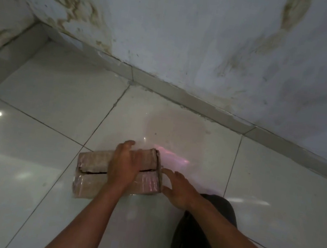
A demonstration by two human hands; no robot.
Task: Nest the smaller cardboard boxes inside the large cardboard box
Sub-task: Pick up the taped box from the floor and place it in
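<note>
Cardboard box [96, 174] sits on the tiled floor [29, 147], close to the wall skirting [183, 99], top flaps folded down with a dark seam running lengthwise between them. Only one box visible; whether smaller boxes are already inside can't be told, flaps hide the interior.

Left hand [124, 165] lies palm-down across the top, fingers spread wide, pressing the flaps, not gripping anything. Right hand [178, 188] is open, fingers extended, touching or just beside the box's right end where a flap edge [159, 167] stands up a little. Holds nothing.

Risks, judged from here:
- Flaps spring back up once the left hand lifts; nothing visible seals the seam.
- Raised right-end flap may catch or crease if pushed in at an angle.
- Glossy floor gives little friction, so a sideways push from the right hand could slide the whole box left rather than close the end.
- If contents overfill it, pressing down may bulge or split the seam.

Materials: box is brown corrugated card, worn, soft rounded corners, shiny film or tape patches on the near side and left end. Flat, elongated rectangular shape. Floor tiles are large, pale, polished, with thin dark grout lines and light reflections. Wall [192, 33] is painted, stained and flaking. Dark clothed knee [207, 224] at lower right.
</note>
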